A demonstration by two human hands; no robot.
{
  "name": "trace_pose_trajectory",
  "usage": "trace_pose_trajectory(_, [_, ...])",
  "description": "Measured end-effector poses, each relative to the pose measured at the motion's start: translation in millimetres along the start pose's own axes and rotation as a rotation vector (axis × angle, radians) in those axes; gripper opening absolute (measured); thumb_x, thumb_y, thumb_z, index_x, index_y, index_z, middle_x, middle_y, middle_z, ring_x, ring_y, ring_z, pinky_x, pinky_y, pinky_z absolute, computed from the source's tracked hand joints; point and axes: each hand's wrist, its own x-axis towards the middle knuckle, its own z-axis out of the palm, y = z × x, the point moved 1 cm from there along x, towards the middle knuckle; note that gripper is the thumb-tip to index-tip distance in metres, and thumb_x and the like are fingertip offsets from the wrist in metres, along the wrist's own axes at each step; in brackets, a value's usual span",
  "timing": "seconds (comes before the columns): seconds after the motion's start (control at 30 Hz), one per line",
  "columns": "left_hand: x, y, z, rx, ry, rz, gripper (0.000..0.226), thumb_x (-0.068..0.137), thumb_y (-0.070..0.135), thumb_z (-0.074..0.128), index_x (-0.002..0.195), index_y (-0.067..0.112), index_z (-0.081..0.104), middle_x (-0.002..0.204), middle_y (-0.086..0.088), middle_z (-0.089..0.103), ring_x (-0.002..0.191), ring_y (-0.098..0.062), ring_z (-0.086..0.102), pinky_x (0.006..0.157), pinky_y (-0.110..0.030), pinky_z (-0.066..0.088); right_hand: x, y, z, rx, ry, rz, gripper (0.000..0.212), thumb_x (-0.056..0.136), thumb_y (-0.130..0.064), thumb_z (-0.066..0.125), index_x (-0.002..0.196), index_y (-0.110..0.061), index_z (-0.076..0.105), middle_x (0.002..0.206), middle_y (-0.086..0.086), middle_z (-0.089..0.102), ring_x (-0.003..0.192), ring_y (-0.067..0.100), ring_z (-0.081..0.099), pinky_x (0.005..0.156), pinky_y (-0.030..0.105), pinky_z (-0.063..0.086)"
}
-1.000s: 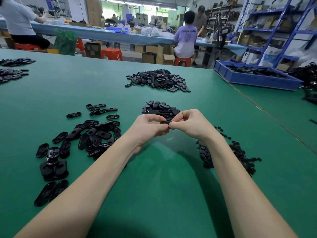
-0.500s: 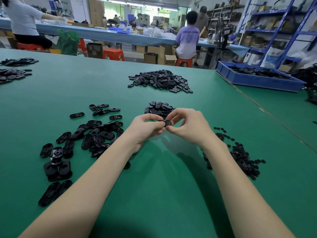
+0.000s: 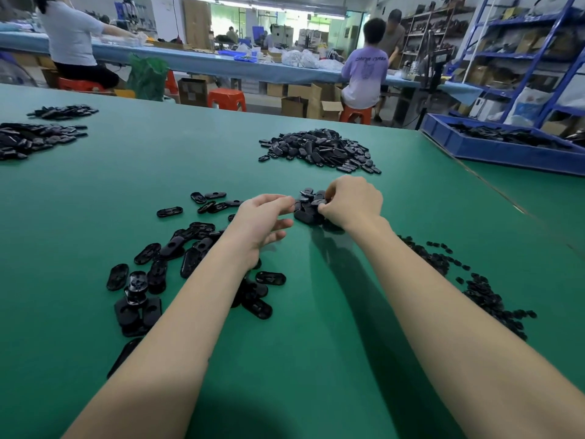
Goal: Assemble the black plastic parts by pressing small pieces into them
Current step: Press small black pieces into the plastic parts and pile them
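While our right hand [image 3: 351, 202] curls into the small heap of black oval plastic parts [image 3: 308, 205] on the green worktop [image 3: 316, 359], we pinch just one — left hand [image 3: 262, 221] loose, empty, ready.

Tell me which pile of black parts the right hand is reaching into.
The small pile just ahead of both hands, under the right hand. The large pile lies farther back, untouched, and the tiny pieces lie beside the right forearm.

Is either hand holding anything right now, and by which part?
Left hand holds nothing. Right hand curls into the small pile; whether its fingers grip a piece cannot be told.
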Motion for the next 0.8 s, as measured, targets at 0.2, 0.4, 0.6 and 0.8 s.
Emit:
trace_pose_trajectory(0.2, [0.3, 0.0, -2.6, 0.019, -0.025, -0.008, 0.008, 0.094, 0.027, 0.068, 0.099, 0.020, 0.068, 0.092, 0.007, 0.075, 0.070, -0.009, 0.065, 0.058, -0.018, 0.052, -11.1, 1.5, 0.8, 0.031, 0.006, -0.017, 0.019, 0.085, -0.035, 0.074, 0.103, -0.029, 0.073, 0.104, 0.000, 0.073, 0.099, 0.027, 0.067, 0.072, 0.028, 0.043])
trace_pose_trajectory(0.4, [-4.7, 5.9, -1.5, 0.227, -0.115, 0.058, 0.013, 0.096, 0.033, 0.066, 0.100, 0.021, 0.069, 0.096, 0.004, 0.074, 0.070, -0.009, 0.065, 0.060, -0.019, 0.049, -57.8, 11.6, -2.2, 0.204, -0.048, 0.004, 0.012, 0.083, -0.040, 0.070, 0.093, -0.034, 0.074, 0.090, -0.014, 0.071, 0.092, 0.017, 0.066, 0.072, 0.028, 0.047])
trace_pose_trajectory(0.6, [-16.4, 31.3, -20.1, 1.166, -0.229, 0.249, 0.014, 0.080, 0.047, 0.079, 0.083, 0.034, 0.073, 0.088, 0.014, 0.072, 0.085, -0.007, 0.066, 0.080, -0.025, 0.051, -86.1, 26.9, -12.2, 0.300, -0.235, -0.057, 0.005, 0.085, -0.039, 0.070, 0.082, -0.036, 0.073, 0.077, -0.022, 0.070, 0.078, 0.004, 0.066, 0.064, 0.025, 0.045])
trace_pose_trajectory(0.8, [-26.4, 37.9, -17.7, 1.498, -0.300, 0.087, 0.025, 0.064, 0.049, 0.088, 0.076, 0.034, 0.072, 0.089, 0.010, 0.073, 0.088, -0.015, 0.067, 0.089, -0.037, 0.056, -87.1, 29.5, -19.5, 0.355, -0.336, -0.114, 0.008, 0.087, -0.040, 0.069, 0.083, -0.037, 0.074, 0.083, -0.021, 0.072, 0.084, 0.002, 0.065, 0.075, 0.028, 0.053])
